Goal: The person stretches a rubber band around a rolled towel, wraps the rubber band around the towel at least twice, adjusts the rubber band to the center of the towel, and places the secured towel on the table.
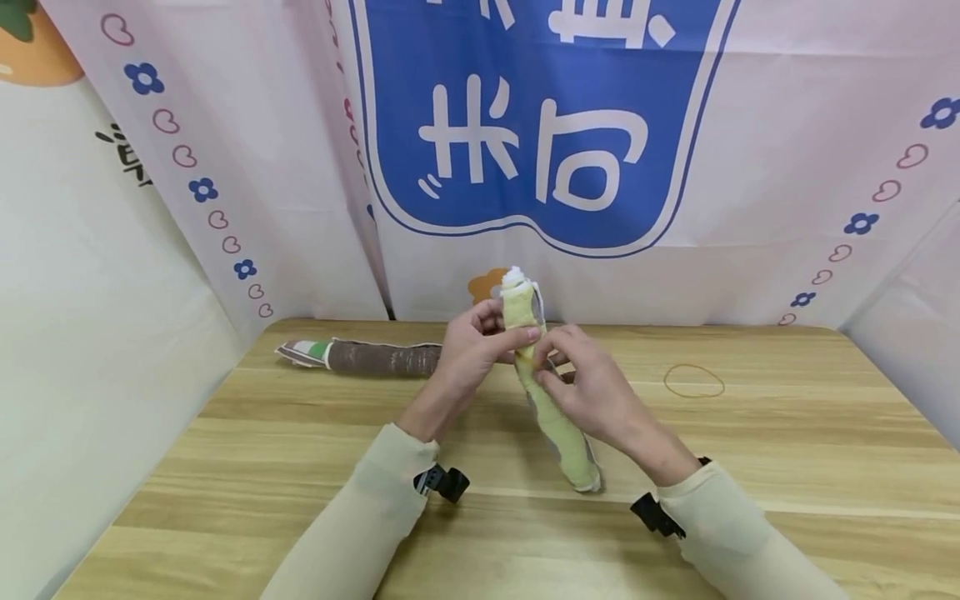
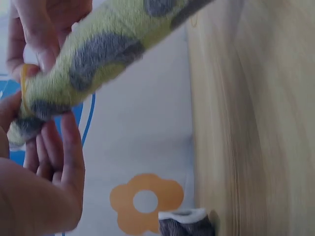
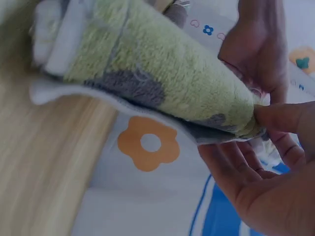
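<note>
A rolled yellow-green towel [image 1: 558,429] with grey patches is held up at a slant over the table, its white-edged end pointing toward the back. My left hand [image 1: 468,342] grips the roll near that far end, thumb across the front. Just below, my right hand [image 1: 592,383] pinches at the roll's side with thumb and fingers. In the left wrist view, a yellow rubber band [image 2: 23,86] circles the towel between the hands, close to the right fingers. The right wrist view shows the towel's loose white edge [image 3: 118,101] hanging along the roll.
On the wooden table [image 1: 300,500], a brown rolled towel [image 1: 382,358] with a green and white end lies at the back left, partly behind my left hand. Another rubber band [image 1: 694,397] lies at the right. A printed curtain [image 1: 787,150] hangs behind the table.
</note>
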Demonstrator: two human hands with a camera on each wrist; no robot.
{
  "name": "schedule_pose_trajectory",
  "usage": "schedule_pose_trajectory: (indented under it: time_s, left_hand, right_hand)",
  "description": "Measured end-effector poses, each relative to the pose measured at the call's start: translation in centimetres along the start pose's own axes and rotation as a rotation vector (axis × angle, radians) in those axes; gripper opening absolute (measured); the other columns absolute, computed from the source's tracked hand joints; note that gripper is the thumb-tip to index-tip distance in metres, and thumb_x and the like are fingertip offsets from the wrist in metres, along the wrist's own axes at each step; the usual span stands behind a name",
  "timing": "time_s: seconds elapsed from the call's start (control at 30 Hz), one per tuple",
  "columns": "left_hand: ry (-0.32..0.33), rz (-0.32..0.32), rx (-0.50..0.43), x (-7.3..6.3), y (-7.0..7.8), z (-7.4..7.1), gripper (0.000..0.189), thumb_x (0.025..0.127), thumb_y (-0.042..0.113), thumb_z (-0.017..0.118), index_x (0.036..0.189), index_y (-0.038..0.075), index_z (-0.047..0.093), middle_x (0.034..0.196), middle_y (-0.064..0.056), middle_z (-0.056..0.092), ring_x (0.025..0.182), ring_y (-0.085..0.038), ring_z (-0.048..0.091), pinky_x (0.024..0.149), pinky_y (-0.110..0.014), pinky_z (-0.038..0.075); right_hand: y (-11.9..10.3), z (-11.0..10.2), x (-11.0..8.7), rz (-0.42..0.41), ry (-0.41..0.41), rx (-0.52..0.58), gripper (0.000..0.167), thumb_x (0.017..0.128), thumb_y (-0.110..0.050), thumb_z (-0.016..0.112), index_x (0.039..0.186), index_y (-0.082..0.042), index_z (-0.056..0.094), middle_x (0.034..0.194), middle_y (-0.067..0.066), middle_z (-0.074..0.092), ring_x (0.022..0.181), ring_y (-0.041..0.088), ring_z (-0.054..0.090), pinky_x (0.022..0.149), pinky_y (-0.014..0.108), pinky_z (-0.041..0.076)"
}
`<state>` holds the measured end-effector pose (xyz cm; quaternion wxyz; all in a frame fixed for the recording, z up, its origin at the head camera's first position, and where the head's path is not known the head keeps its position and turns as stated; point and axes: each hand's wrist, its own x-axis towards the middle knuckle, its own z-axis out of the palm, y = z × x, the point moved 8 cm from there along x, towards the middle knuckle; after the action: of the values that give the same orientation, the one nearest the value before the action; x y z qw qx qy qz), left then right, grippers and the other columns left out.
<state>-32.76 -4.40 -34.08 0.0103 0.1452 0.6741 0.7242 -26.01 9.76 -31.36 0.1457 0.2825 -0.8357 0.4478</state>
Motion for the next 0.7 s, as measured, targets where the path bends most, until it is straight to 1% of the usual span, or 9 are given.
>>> schedule_pose_trajectory:
  time_s: [0.13,0.2,0.27,0.33,0.43,0.5,0.57,0.63,0.7]
  left_hand:
    - [-0.121,-0.011,-0.050,0.1,-0.1,0.5,0.049,0.097,0.008,0.072,0.143,-0.002,0.057,0.129,-0.019,0.068,0.105,-0.023,0.069,0.086,-0.034,0.061]
    - [-0.165,-0.012,-0.074,0.1,-0.1,0.7,0.052,0.099,0.005,0.068,0.147,-0.004,0.052,0.136,-0.022,0.066,0.111,-0.025,0.069,0.090,-0.036,0.060]
    - [-0.171,-0.007,-0.085,0.0,-0.1,0.7,0.050,0.099,0.003,0.067,0.146,-0.004,0.052,0.136,-0.022,0.066,0.110,-0.025,0.070,0.091,-0.037,0.061]
    - [-0.148,0.005,-0.085,0.0,0.0,0.6,0.045,0.098,0.001,0.071,0.140,-0.004,0.056,0.130,-0.021,0.070,0.106,-0.024,0.072,0.088,-0.037,0.062]
    - [-0.085,0.023,-0.069,0.1,0.1,0.4,0.037,0.095,0.000,0.076,0.129,-0.002,0.061,0.116,-0.017,0.075,0.097,-0.021,0.072,0.081,-0.035,0.063]
    - [-0.044,0.023,-0.056,0.0,0.2,0.3,0.036,0.093,0.000,0.078,0.125,0.000,0.063,0.110,-0.014,0.075,0.093,-0.019,0.071,0.077,-0.033,0.063]
    - [-0.010,0.016,-0.040,-0.1,0.3,0.3,0.035,0.091,0.001,0.080,0.122,0.001,0.064,0.106,-0.012,0.074,0.090,-0.018,0.070,0.074,-0.032,0.063]
    - [0.015,0.006,-0.029,-0.2,0.3,0.2,0.035,0.090,0.002,0.080,0.120,0.001,0.064,0.104,-0.011,0.073,0.088,-0.018,0.070,0.072,-0.032,0.063]
    - [0.030,0.000,-0.024,-0.2,0.4,0.2,0.035,0.090,0.003,0.081,0.119,0.002,0.063,0.103,-0.011,0.072,0.087,-0.019,0.070,0.071,-0.032,0.063]
  right_hand:
    - [1.8,-0.5,0.1,0.162,-0.040,0.173,0.018,0.097,0.007,0.071,0.103,-0.006,0.061,0.117,0.016,0.064,0.106,0.036,0.069,0.078,0.041,0.062]
    - [2.6,-0.8,0.1,0.244,-0.049,0.242,0.016,0.098,0.003,0.072,0.105,-0.006,0.061,0.120,0.015,0.064,0.109,0.036,0.068,0.080,0.041,0.060]
    - [3.2,-0.8,0.1,0.289,-0.054,0.285,0.015,0.098,-0.001,0.073,0.106,-0.005,0.061,0.123,0.015,0.064,0.111,0.036,0.067,0.084,0.041,0.059]
    - [3.3,-0.8,0.1,0.296,-0.059,0.280,0.018,0.098,-0.005,0.074,0.107,-0.005,0.059,0.125,0.016,0.063,0.112,0.036,0.067,0.084,0.042,0.059]
    - [2.9,-0.7,0.1,0.275,-0.059,0.204,0.025,0.097,-0.013,0.079,0.107,-0.006,0.057,0.123,0.016,0.064,0.109,0.036,0.068,0.081,0.041,0.061]
    - [2.4,-0.6,0.1,0.235,-0.046,0.132,0.028,0.096,-0.013,0.081,0.106,-0.007,0.056,0.120,0.016,0.064,0.105,0.035,0.070,0.079,0.041,0.062]
    - [1.5,-0.6,0.1,0.167,-0.024,0.067,0.027,0.094,-0.005,0.082,0.103,-0.006,0.056,0.113,0.016,0.063,0.101,0.035,0.070,0.077,0.042,0.063]
    - [0.6,-0.5,0.1,0.083,0.006,-0.008,0.024,0.092,0.006,0.078,0.099,-0.006,0.058,0.108,0.015,0.062,0.098,0.033,0.069,0.075,0.042,0.063]
    - [-0.3,-0.5,0.1,0.004,0.035,-0.077,0.026,0.089,0.014,0.075,0.095,-0.007,0.061,0.105,0.013,0.060,0.095,0.031,0.066,0.074,0.042,0.061]
